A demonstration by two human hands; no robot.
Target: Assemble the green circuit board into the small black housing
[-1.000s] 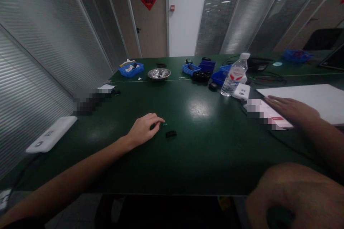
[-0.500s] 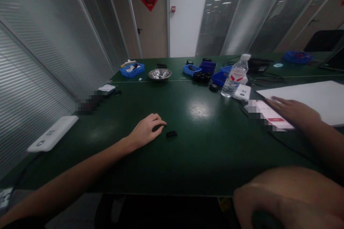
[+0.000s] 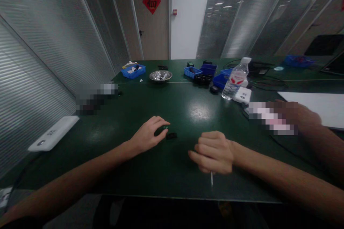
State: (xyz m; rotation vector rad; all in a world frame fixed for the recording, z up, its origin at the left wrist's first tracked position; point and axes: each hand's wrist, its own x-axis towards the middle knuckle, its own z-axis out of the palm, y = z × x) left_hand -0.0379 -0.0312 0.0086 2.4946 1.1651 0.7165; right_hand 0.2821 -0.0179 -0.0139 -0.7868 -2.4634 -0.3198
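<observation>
My left hand (image 3: pixel 149 136) rests on the dark green table (image 3: pixel 172 171), fingers curled in a pinch around a small dark part with a green glint (image 3: pixel 164 128). A second small black part (image 3: pixel 171 136) lies just right of those fingertips. My right hand (image 3: pixel 213 152) hovers low over the table near the front edge, fingers closed around a thin white stick (image 3: pixel 211 178) that pokes out below the fist.
Another person's hand (image 3: pixel 298 114) lies on papers at the right. A water bottle (image 3: pixel 236 78), a white device (image 3: pixel 243 95), blue bins (image 3: pixel 206 69) and a metal bowl (image 3: pixel 160 75) stand at the back. A white flat device (image 3: pixel 52 133) lies at the left edge.
My right hand has come from close under the camera out over the table, now plainly holding a thin white stick. My left hand stays at the small part, fingers shifted slightly.
</observation>
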